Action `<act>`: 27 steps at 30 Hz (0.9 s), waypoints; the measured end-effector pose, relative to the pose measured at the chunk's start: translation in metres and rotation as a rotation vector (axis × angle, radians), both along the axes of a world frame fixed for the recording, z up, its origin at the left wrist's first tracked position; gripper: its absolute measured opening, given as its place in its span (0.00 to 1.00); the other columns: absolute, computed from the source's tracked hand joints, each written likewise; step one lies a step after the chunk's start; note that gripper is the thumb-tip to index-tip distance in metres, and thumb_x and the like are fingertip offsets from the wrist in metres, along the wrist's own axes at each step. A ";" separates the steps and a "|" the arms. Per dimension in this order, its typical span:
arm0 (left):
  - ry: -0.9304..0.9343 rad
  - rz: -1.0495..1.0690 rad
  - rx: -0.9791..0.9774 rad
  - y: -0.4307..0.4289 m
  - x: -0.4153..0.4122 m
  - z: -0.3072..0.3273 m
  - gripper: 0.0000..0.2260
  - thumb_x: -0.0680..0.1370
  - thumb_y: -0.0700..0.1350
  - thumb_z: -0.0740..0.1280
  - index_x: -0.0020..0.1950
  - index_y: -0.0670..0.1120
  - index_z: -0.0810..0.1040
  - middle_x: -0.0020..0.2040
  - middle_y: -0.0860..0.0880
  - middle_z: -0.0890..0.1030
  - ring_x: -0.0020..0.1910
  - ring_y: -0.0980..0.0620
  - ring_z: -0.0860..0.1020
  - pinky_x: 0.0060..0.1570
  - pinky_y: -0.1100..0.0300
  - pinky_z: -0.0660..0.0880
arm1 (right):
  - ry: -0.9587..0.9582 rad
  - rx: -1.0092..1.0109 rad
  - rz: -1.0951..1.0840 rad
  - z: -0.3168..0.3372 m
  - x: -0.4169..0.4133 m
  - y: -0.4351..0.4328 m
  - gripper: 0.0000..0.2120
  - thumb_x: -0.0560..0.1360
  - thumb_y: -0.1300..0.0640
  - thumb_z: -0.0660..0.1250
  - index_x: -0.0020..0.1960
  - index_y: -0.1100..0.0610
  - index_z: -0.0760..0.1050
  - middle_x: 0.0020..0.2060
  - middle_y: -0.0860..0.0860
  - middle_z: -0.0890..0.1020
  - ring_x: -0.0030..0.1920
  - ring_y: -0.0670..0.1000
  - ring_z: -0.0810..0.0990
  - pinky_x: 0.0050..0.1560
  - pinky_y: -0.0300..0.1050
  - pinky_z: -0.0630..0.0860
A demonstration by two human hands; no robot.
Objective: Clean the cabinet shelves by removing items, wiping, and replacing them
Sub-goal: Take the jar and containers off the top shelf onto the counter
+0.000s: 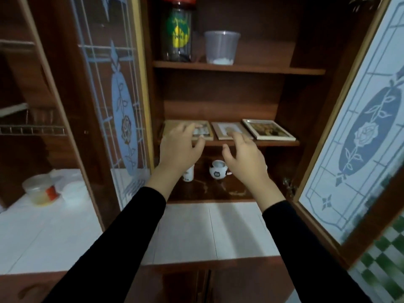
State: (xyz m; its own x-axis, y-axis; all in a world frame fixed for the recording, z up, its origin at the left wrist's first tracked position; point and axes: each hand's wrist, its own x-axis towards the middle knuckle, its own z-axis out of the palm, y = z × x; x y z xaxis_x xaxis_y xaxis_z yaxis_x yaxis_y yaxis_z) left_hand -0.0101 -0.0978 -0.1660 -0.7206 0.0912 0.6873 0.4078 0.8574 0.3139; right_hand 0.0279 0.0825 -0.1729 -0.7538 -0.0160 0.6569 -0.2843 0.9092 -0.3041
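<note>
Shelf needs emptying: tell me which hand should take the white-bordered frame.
Right. The right hand is at the middle frame, next to the white-bordered frame; the left hand is over the leftmost frame.

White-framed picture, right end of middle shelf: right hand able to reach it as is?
Probably yes. The right hand is open at the neighbouring middle frame; the white-framed picture lies flat just beside it, the right door is swung open, nothing stands between.
</note>
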 end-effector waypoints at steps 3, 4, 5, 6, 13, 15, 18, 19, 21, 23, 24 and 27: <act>0.141 -0.022 0.065 -0.001 -0.035 0.034 0.15 0.78 0.51 0.63 0.63 0.50 0.78 0.61 0.51 0.78 0.60 0.49 0.77 0.56 0.51 0.74 | 0.070 -0.050 0.023 0.032 -0.037 0.000 0.20 0.80 0.51 0.60 0.71 0.55 0.68 0.65 0.52 0.75 0.63 0.53 0.75 0.53 0.49 0.77; 0.159 -0.016 0.078 -0.002 -0.046 0.045 0.16 0.78 0.52 0.63 0.63 0.50 0.78 0.62 0.51 0.78 0.62 0.49 0.76 0.58 0.50 0.74 | 0.094 -0.060 0.033 0.042 -0.048 0.000 0.21 0.80 0.51 0.60 0.71 0.55 0.67 0.65 0.52 0.74 0.63 0.54 0.74 0.54 0.50 0.77; 0.175 -0.012 0.092 -0.002 -0.056 0.055 0.16 0.78 0.52 0.62 0.64 0.51 0.77 0.63 0.52 0.77 0.63 0.50 0.75 0.60 0.49 0.73 | 0.122 -0.066 0.042 0.052 -0.060 0.000 0.21 0.80 0.51 0.60 0.71 0.54 0.67 0.66 0.53 0.74 0.63 0.54 0.74 0.55 0.51 0.76; 0.198 -0.012 0.104 -0.002 -0.066 0.065 0.16 0.78 0.53 0.62 0.64 0.52 0.77 0.64 0.52 0.76 0.64 0.50 0.74 0.61 0.48 0.73 | 0.156 -0.070 0.051 0.061 -0.071 0.000 0.21 0.80 0.52 0.61 0.71 0.53 0.67 0.66 0.53 0.74 0.63 0.55 0.74 0.56 0.51 0.76; 0.314 0.021 0.199 0.000 -0.117 0.121 0.21 0.79 0.53 0.65 0.71 0.53 0.71 0.73 0.48 0.68 0.74 0.47 0.64 0.69 0.47 0.66 | 0.323 -0.168 0.101 0.125 -0.135 -0.005 0.24 0.78 0.53 0.63 0.73 0.54 0.64 0.68 0.54 0.71 0.67 0.56 0.71 0.63 0.51 0.72; 0.348 0.007 0.207 0.000 -0.128 0.135 0.24 0.78 0.54 0.66 0.73 0.54 0.68 0.76 0.47 0.65 0.76 0.45 0.61 0.71 0.45 0.64 | 0.345 -0.204 0.115 0.141 -0.149 -0.007 0.27 0.78 0.52 0.65 0.74 0.52 0.62 0.69 0.54 0.68 0.68 0.56 0.69 0.63 0.51 0.72; 0.341 0.002 0.226 0.000 -0.142 0.152 0.28 0.77 0.54 0.67 0.76 0.56 0.64 0.78 0.45 0.59 0.78 0.42 0.56 0.73 0.42 0.60 | 0.308 -0.225 0.085 0.161 -0.172 -0.008 0.31 0.76 0.51 0.67 0.76 0.51 0.58 0.71 0.56 0.64 0.70 0.59 0.67 0.63 0.52 0.71; 0.330 0.011 0.231 0.000 -0.147 0.158 0.29 0.77 0.55 0.67 0.77 0.57 0.62 0.79 0.45 0.56 0.78 0.41 0.53 0.74 0.41 0.58 | 0.282 -0.223 0.071 0.166 -0.179 -0.008 0.33 0.76 0.51 0.67 0.76 0.51 0.57 0.71 0.56 0.64 0.70 0.60 0.66 0.62 0.52 0.71; 0.298 0.030 0.225 0.000 -0.158 0.168 0.31 0.77 0.57 0.67 0.78 0.60 0.57 0.80 0.44 0.51 0.79 0.39 0.49 0.75 0.41 0.54 | 0.236 -0.230 0.054 0.174 -0.193 -0.009 0.35 0.75 0.50 0.67 0.77 0.51 0.55 0.71 0.57 0.63 0.69 0.61 0.67 0.60 0.53 0.72; 0.272 0.048 0.228 0.002 -0.171 0.176 0.34 0.76 0.59 0.67 0.79 0.61 0.55 0.81 0.43 0.48 0.79 0.38 0.47 0.75 0.39 0.53 | 0.216 -0.239 0.050 0.180 -0.205 -0.010 0.36 0.75 0.48 0.68 0.77 0.49 0.54 0.72 0.58 0.61 0.70 0.61 0.66 0.60 0.54 0.73; 0.262 0.055 0.250 0.002 -0.177 0.180 0.35 0.76 0.59 0.68 0.79 0.61 0.54 0.81 0.43 0.47 0.79 0.38 0.47 0.75 0.39 0.53 | 0.205 -0.239 0.044 0.182 -0.211 -0.010 0.37 0.75 0.47 0.69 0.78 0.48 0.53 0.73 0.59 0.59 0.71 0.62 0.65 0.60 0.54 0.73; 0.240 0.053 0.374 0.002 -0.193 0.187 0.39 0.74 0.58 0.71 0.79 0.60 0.53 0.79 0.41 0.50 0.77 0.35 0.55 0.72 0.38 0.61 | 0.141 -0.243 0.006 0.189 -0.230 -0.010 0.39 0.74 0.44 0.70 0.77 0.44 0.51 0.75 0.61 0.53 0.73 0.64 0.62 0.61 0.56 0.73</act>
